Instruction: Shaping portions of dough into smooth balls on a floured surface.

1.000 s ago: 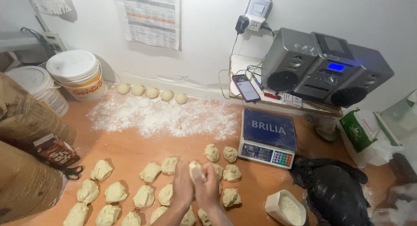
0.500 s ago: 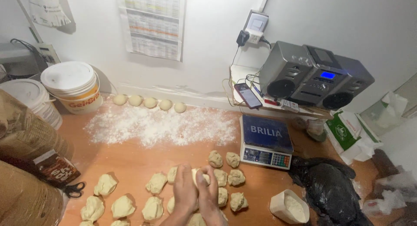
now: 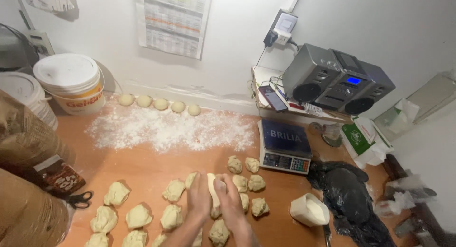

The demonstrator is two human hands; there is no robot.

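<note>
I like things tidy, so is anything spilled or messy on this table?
White flour is strewn loose over the wooden table, in front of five smooth dough balls by the wall. Black scissors lie near the rough dough lumps. Both hands, left and right, press one dough piece between them.

scale [image 3: 284, 145] right | stereo [image 3: 338, 80] behind it | white bucket [image 3: 72, 83] left | scissors [image 3: 78, 199] | black bag [image 3: 349, 192]

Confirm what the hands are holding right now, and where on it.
A piece of pale dough, pressed between the palms of the left hand and the right hand, which grip it on its two flat sides; its top edge shows above them.
</note>
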